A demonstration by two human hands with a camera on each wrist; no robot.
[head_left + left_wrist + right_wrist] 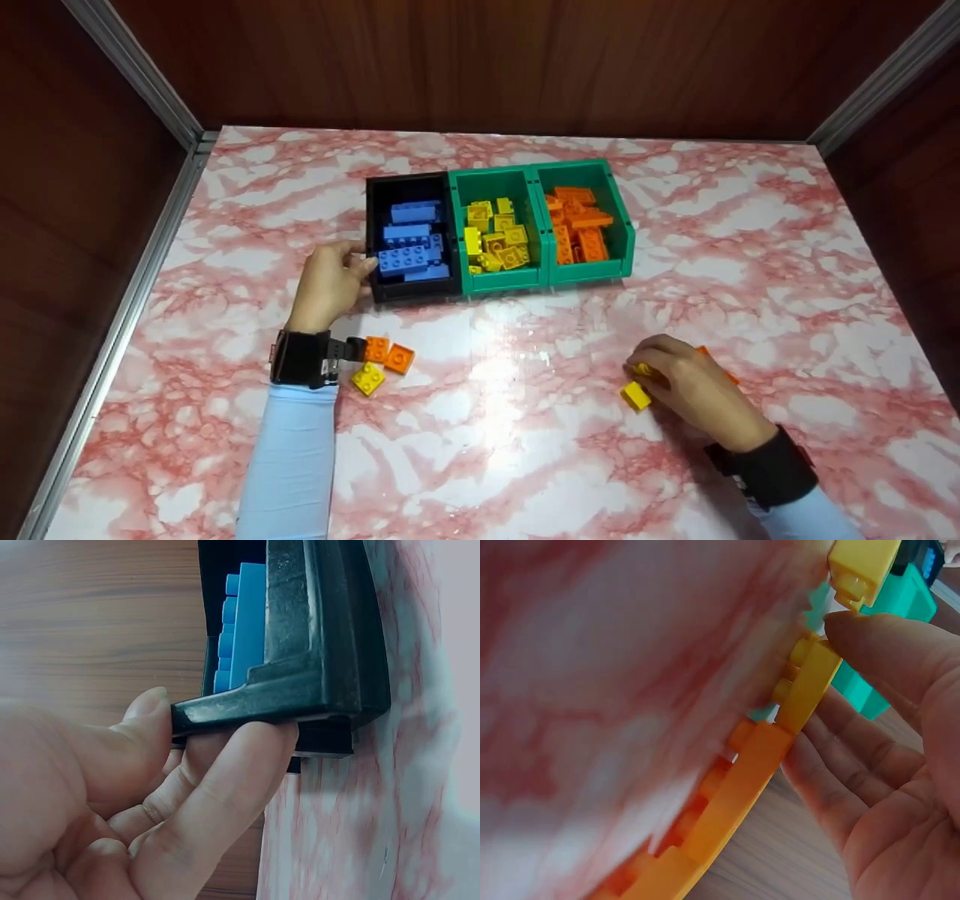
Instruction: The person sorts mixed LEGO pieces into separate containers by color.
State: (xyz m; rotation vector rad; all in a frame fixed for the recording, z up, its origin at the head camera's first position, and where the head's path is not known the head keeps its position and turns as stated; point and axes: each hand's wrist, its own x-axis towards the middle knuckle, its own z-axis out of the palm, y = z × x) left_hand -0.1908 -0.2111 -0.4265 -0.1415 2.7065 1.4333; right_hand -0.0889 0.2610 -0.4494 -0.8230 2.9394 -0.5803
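Note:
My left hand (pixel 330 281) grips the left side wall of a black bin (pixel 416 291), thumb on top and fingers below the edge in the left wrist view. Blue bricks (pixel 403 259) lie inside that bin. Low over the table on the right, my right hand (pixel 686 382) pinches a yellow brick (pixel 810 686) between thumb and fingers. Close by its fingertips lies another yellow brick (pixel 635 396). Orange bricks (pixel 735 795) are beside the hand, mostly hidden behind it in the head view.
Two green bins join the black one: the middle bin (pixel 504 282) holds yellow bricks, the right bin (pixel 628 247) orange bricks. Near the left wrist lie two orange bricks (pixel 399 358) and a yellow brick (pixel 368 379). Wooden panels (pixel 510 67) border the marbled table (pixel 480 465).

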